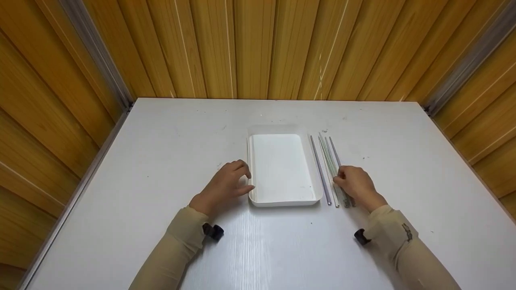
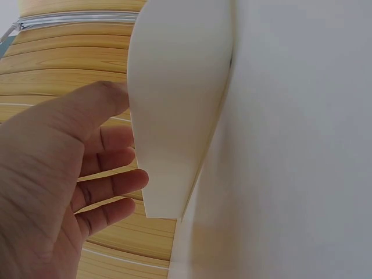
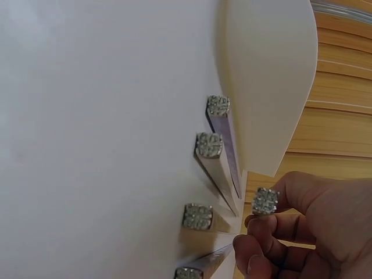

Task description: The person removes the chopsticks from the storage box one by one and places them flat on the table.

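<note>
A white rectangular tray (image 1: 285,202) stands mid-table. My left hand (image 1: 226,181) is at its left side, fingers loosely bent and thumb apart from them; in the left wrist view the fingertips (image 2: 136,180) meet or overlap the rim without a grip around it. To the right of the tray, several slim chopsticks (image 1: 320,173) lie roughly side by side. My right hand (image 1: 356,183) pinches one chopstick (image 3: 265,200) between thumb and fingers, its glittery square end raised above the others. A lilac chopstick (image 3: 224,131) lies nearest the tray wall.
The white table (image 1: 181,133) carries small specks. Wood-patterned panels (image 1: 254,48) enclose it at the back and both sides, with metal corner posts (image 1: 98,52). A black wrist-worn device (image 1: 213,232) sits at the left cuff, another dark device (image 1: 362,237) at the right.
</note>
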The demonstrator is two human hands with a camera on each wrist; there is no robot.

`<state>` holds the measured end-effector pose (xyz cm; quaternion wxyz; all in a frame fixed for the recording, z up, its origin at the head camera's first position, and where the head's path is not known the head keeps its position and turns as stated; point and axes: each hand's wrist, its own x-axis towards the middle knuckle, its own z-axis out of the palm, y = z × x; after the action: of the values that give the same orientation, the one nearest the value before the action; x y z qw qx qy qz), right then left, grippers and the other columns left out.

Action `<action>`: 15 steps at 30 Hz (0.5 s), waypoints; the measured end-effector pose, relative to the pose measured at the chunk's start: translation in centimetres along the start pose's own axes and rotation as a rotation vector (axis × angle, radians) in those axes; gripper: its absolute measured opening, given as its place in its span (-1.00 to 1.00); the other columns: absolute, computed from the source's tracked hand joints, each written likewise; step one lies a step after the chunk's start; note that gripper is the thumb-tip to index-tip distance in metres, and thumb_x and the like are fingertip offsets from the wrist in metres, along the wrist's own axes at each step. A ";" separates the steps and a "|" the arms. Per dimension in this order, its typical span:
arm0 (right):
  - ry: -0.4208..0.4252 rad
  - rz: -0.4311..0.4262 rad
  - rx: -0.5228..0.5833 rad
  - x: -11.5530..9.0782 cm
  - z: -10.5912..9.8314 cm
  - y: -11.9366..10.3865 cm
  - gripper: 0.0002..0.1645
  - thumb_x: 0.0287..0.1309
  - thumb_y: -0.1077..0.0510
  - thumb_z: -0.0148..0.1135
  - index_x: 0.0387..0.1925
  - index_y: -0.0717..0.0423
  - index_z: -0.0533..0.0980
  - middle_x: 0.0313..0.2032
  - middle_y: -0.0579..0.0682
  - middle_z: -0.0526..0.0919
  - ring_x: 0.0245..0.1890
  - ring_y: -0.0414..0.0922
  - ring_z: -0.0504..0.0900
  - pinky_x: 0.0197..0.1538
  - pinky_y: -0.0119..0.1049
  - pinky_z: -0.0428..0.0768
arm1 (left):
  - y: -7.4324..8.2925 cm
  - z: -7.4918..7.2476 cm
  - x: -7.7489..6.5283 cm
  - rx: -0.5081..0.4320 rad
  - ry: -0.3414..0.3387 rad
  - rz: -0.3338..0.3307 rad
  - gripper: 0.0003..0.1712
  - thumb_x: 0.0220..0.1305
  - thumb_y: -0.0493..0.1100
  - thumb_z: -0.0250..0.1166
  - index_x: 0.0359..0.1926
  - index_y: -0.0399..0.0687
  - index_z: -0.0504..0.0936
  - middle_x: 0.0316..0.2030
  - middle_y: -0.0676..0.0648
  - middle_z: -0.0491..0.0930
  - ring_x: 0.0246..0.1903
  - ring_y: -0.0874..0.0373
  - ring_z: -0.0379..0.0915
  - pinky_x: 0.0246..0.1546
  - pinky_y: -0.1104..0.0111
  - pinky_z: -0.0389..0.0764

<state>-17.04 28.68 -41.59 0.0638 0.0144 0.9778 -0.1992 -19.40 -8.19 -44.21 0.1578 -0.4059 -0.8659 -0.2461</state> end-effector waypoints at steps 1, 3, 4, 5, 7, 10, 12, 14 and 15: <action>0.001 -0.002 0.005 0.0 0.0 0.1 -0.84 0.14 0.17 0.05 -0.50 0.17 0.40 -0.53 0.02 0.48 -0.52 -0.11 0.41 -0.51 -0.35 0.34 | 0.0 0.0 0.0 -0.001 -0.001 -0.002 -0.71 0.06 -0.09 0.46 -0.29 -0.13 0.58 -0.23 -0.05 0.55 -0.22 0.08 0.50 -0.14 0.27 0.56; 0.000 -0.006 0.009 0.0 -0.1 0.3 -0.84 0.14 0.18 0.05 -0.50 0.17 0.41 -0.54 0.01 0.48 -0.52 -0.12 0.41 -0.52 -0.36 0.35 | 0.0 0.0 0.0 0.000 -0.002 -0.005 -0.71 0.06 -0.09 0.46 -0.29 -0.13 0.58 -0.23 -0.05 0.55 -0.22 0.08 0.50 -0.12 0.26 0.56; -0.004 -0.010 0.005 0.0 -0.1 0.4 -0.83 0.15 0.18 0.05 -0.50 0.17 0.41 -0.55 0.00 0.47 -0.52 -0.12 0.41 -0.51 -0.36 0.34 | 0.1 0.0 0.0 0.000 -0.005 -0.009 -0.72 0.07 -0.09 0.45 -0.29 -0.13 0.58 -0.23 -0.05 0.55 -0.21 0.08 0.50 -0.12 0.26 0.56; -0.006 -0.014 0.002 0.0 -0.1 0.5 -0.83 0.16 0.18 0.04 -0.50 0.17 0.41 -0.56 0.00 0.47 -0.52 -0.12 0.40 -0.51 -0.36 0.34 | 0.1 -0.1 0.0 0.000 -0.007 -0.011 -0.72 0.07 -0.09 0.45 -0.29 -0.14 0.58 -0.23 -0.05 0.55 -0.21 0.08 0.51 -0.11 0.26 0.56; -0.005 -0.020 -0.004 0.1 -0.2 0.7 -0.83 0.15 0.19 0.04 -0.51 0.17 0.40 -0.57 -0.02 0.45 -0.53 -0.13 0.39 -0.50 -0.36 0.32 | 0.2 -0.1 0.0 0.003 -0.010 -0.014 -0.72 0.07 -0.09 0.45 -0.29 -0.13 0.57 -0.23 -0.04 0.54 -0.21 0.09 0.50 -0.11 0.27 0.56; 0.000 -0.025 -0.015 0.1 -0.3 1.0 -0.83 0.16 0.19 0.04 -0.51 0.16 0.40 -0.56 -0.01 0.46 -0.53 -0.13 0.39 -0.49 -0.36 0.31 | 0.3 -0.2 0.0 0.007 -0.022 -0.025 -0.72 0.09 -0.09 0.44 -0.29 -0.13 0.57 -0.22 -0.02 0.54 -0.22 0.10 0.50 -0.10 0.28 0.57; 0.008 -0.023 -0.020 0.1 -0.4 1.2 -0.84 0.15 0.19 0.04 -0.51 0.17 0.40 -0.55 0.00 0.47 -0.52 -0.12 0.39 -0.47 -0.35 0.31 | 0.2 -0.2 0.0 0.009 -0.022 -0.026 -0.72 0.08 -0.09 0.44 -0.29 -0.13 0.57 -0.22 -0.02 0.54 -0.21 0.10 0.50 -0.10 0.28 0.57; 0.009 -0.021 -0.030 0.1 -0.5 1.3 -0.83 0.16 0.18 0.06 -0.50 0.17 0.40 -0.55 0.01 0.47 -0.50 -0.11 0.39 -0.45 -0.34 0.30 | 0.2 -0.1 0.0 0.010 -0.023 -0.028 -0.72 0.08 -0.09 0.45 -0.29 -0.13 0.57 -0.22 -0.03 0.54 -0.22 0.10 0.50 -0.10 0.28 0.57; 0.008 -0.020 -0.032 0.1 -0.5 1.4 -0.83 0.16 0.18 0.06 -0.50 0.17 0.40 -0.55 0.01 0.47 -0.50 -0.10 0.39 -0.45 -0.34 0.30 | 0.2 -0.1 0.0 0.010 -0.022 -0.028 -0.72 0.08 -0.09 0.45 -0.29 -0.13 0.57 -0.22 -0.03 0.54 -0.21 0.10 0.50 -0.10 0.27 0.57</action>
<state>-17.11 30.17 -41.70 0.0581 0.0046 0.9812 -0.1840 -19.28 -8.14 -44.06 0.1467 -0.3957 -0.8744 -0.2393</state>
